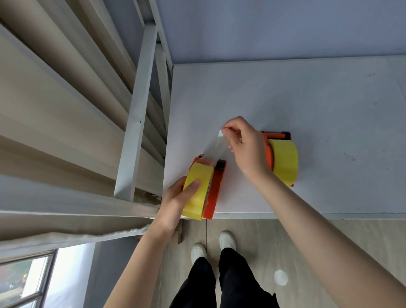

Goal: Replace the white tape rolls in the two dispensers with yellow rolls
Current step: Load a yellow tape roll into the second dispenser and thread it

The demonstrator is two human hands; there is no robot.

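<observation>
Left hand (175, 199) gripping yellow roll (197, 190), right hand (246, 143) pinching near-invisible tape end (220, 143), dispenser (215, 189) half hidden.

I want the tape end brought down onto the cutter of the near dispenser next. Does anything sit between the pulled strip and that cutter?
Nothing visible does. The right hand pinches the tape strip just above the black cutter of the near dispenser; the left hand grips the yellow roll lower down, clear of that path.

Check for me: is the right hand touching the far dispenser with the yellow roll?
Cannot tell. In the head view the right hand overlaps the far dispenser, hiding any gap or contact; its fingers pinch the tape strip.
</observation>
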